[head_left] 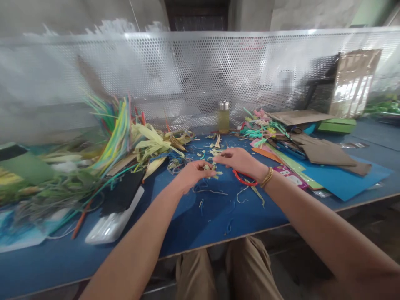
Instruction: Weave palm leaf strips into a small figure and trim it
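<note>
Over the middle of the blue table, my left hand [195,174] is closed, thumb and fingers pinching a small pale green strip [215,174] that looks like corn husk. My right hand [239,159] is just to its right, fingers curled and pressed together; whatever is between them is too small to make out. Red scissor-like handles [245,179] lie under my right wrist, their blades hidden. Husk scraps [217,141] and bits of thread [212,191] are scattered around both hands. Left of my hands sits a bunch of pale corn husks [153,139].
Colourful pipe-cleaner-like stems [120,129] and a black-and-white packet [121,200] lie left. A capped bottle [223,117] stands by the perforated metal screen [200,75]. Right are pastel craft flowers [262,125], brown cardboard [328,150] and blue paper [340,179].
</note>
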A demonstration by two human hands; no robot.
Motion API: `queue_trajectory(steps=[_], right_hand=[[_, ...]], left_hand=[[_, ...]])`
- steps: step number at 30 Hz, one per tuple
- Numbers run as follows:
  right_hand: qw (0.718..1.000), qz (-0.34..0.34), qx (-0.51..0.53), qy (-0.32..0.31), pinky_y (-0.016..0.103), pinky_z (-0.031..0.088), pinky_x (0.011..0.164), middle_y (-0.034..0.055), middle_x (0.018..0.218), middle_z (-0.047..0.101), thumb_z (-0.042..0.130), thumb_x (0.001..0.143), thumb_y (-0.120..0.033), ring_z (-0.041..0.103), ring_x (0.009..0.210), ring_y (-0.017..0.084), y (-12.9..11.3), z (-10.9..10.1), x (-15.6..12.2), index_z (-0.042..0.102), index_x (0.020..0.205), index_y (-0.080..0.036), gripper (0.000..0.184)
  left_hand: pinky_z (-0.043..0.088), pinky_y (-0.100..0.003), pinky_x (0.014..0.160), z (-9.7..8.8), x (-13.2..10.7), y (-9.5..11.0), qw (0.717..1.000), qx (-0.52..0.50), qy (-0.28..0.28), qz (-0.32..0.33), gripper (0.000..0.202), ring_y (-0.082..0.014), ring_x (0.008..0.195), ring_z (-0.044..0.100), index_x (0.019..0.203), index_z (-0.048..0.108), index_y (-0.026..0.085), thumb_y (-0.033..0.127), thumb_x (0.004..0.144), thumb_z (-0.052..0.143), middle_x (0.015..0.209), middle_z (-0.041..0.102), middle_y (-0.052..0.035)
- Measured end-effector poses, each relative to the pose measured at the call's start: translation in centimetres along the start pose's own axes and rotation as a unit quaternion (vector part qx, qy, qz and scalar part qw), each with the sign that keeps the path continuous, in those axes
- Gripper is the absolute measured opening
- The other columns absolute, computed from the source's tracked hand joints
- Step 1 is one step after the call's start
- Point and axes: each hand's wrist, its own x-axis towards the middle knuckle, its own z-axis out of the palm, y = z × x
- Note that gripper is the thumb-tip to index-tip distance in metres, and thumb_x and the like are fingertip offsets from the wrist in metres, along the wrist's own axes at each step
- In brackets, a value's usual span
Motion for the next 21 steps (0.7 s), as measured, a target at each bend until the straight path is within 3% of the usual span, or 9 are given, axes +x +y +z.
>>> queue_trajectory(steps=[2, 4, 8, 10, 12, 15, 18, 21], right_hand=[[0.986, 0.021, 0.160, -0.033, 0.025, 0.039, 0.053, 0.0009, 0.059, 0.063, 0.071, 0.072, -0.042, 0.055, 0.055, 0.012, 0.1, 1.3, 1.1, 0.070, 0.072, -0.018, 0.025], [0.955, 0.049, 0.291, -0.007, 0.024, 0.041, 0.051, -0.0015, 0.054, 0.059, 0.074, 0.069, -0.032, 0.051, 0.049, 0.009, 0.2, 2.6, 2.2, 0.066, 0.069, -0.017, 0.017], [0.836, 0.112, 0.511, 0.167, 0.024, 0.050, 0.058, -0.0032, 0.058, 0.061, 0.074, 0.068, -0.020, 0.059, 0.056, 0.010, -0.2, 4.3, 4.0, 0.059, 0.073, -0.018, 0.016], [0.788, 0.129, 0.574, 0.182, 0.025, 0.053, 0.062, -0.0025, 0.059, 0.062, 0.072, 0.070, -0.013, 0.062, 0.060, 0.010, -0.9, 5.1, 4.5, 0.057, 0.072, -0.018, 0.016], [0.759, 0.139, 0.608, 0.188, 0.026, 0.054, 0.064, -0.0022, 0.059, 0.063, 0.070, 0.072, -0.010, 0.062, 0.060, 0.010, -1.6, 5.9, 4.7, 0.057, 0.072, -0.017, 0.015], [0.758, 0.140, 0.617, 0.156, 0.025, 0.055, 0.065, -0.0017, 0.061, 0.065, 0.072, 0.071, -0.010, 0.064, 0.061, 0.010, -1.9, 7.2, 4.3, 0.057, 0.071, -0.017, 0.016], [0.800, 0.146, 0.577, 0.077, 0.023, 0.052, 0.057, -0.0007, 0.064, 0.066, 0.070, 0.075, -0.015, 0.063, 0.059, 0.010, -1.4, 7.9, 3.7, 0.062, 0.074, -0.016, 0.008], [0.840, 0.159, 0.519, 0.014, 0.021, 0.046, 0.047, -0.0010, 0.063, 0.065, 0.066, 0.080, -0.020, 0.057, 0.050, 0.009, -0.8, 7.8, 3.5, 0.065, 0.075, -0.016, 0.007]], left_hand=[[0.033, -0.025, 0.056, -0.2, 0.0, 0.1, 1.000, 0.001, 0.007, 0.004, 0.028, -0.0129, 0.059, 0.052, 0.076, 0.068, 0.017, 0.034, 0.058, 0.082, 0.068, 0.066, -0.0026], [0.036, -0.025, 0.057, -0.5, 0.3, 0.2, 0.997, -0.049, 0.060, -0.008, 0.035, -0.0147, 0.063, 0.057, 0.084, 0.069, 0.018, 0.040, 0.059, 0.081, 0.073, 0.067, -0.0039], [0.040, -0.025, 0.060, -1.3, 1.0, 0.0, 0.959, -0.186, 0.212, -0.020, 0.049, -0.0173, 0.076, 0.063, 0.094, 0.068, 0.018, 0.058, 0.065, 0.072, 0.093, 0.070, -0.0084], [0.040, -0.024, 0.061, -1.3, 1.4, -0.4, 0.953, -0.197, 0.230, -0.011, 0.049, -0.0152, 0.075, 0.061, 0.091, 0.069, 0.017, 0.055, 0.060, 0.077, 0.092, 0.070, -0.0067], [0.038, -0.023, 0.059, -1.0, 1.7, -0.9, 0.952, -0.196, 0.234, -0.009, 0.050, -0.0127, 0.070, 0.059, 0.090, 0.068, 0.018, 0.044, 0.051, 0.085, 0.082, 0.067, -0.0031], [0.035, -0.022, 0.055, -0.7, 1.9, -1.4, 0.942, -0.223, 0.249, 0.019, 0.046, -0.0082, 0.058, 0.051, 0.085, 0.066, 0.018, 0.037, 0.049, 0.087, 0.071, 0.061, 0.0019], [0.029, -0.022, 0.049, -1.0, 2.0, -1.6, 0.940, -0.231, 0.247, 0.037, 0.037, -0.0057, 0.049, 0.040, 0.071, 0.063, 0.016, 0.037, 0.051, 0.086, 0.059, 0.053, 0.0048], [0.027, -0.022, 0.048, -1.5, 2.1, -1.4, 0.942, -0.214, 0.254, 0.047, 0.035, -0.0055, 0.049, 0.038, 0.067, 0.063, 0.015, 0.036, 0.051, 0.086, 0.058, 0.052, 0.0042]])
